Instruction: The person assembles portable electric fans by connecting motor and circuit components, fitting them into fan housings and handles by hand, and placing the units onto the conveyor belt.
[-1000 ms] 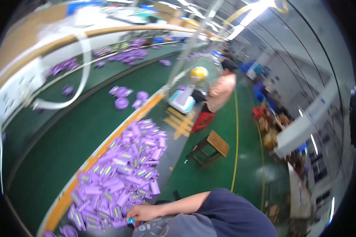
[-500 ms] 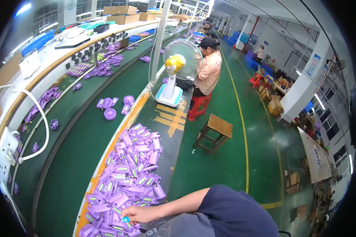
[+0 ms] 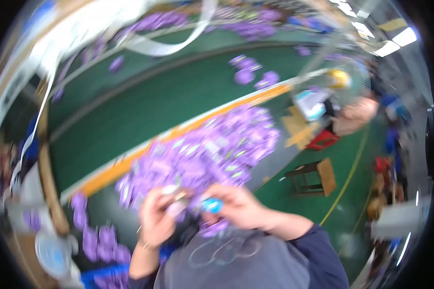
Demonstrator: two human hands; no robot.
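Both my hands are close together in front of my chest, at the near edge of a heap of purple plastic housings (image 3: 202, 144) with pale green strips; motion blurs the picture. My left hand (image 3: 156, 216) is closed around a small pale, pinkish part (image 3: 176, 206), its kind smeared. My right hand (image 3: 238, 204) is closed in a pinch, with a bright blue piece (image 3: 211, 205) at the fingertips. Whether that piece is held or wrapped round a finger I cannot tell. Just below the hands, against my apron, a purple part (image 3: 213, 228) shows.
A green conveyor belt (image 3: 144, 106) with scattered purple parts runs beyond the orange-taped bench edge (image 3: 115, 170). More purple parts (image 3: 106, 243) and a blue bin (image 3: 94, 278) lie at lower left. A fan (image 3: 340, 79), a seated person (image 3: 357, 115) and a wooden stool (image 3: 318, 176) are on the right.
My view has swung left, so the heap and stool appear further right. My right hand has come away from the heap to my chest, and my left hand has come into view.
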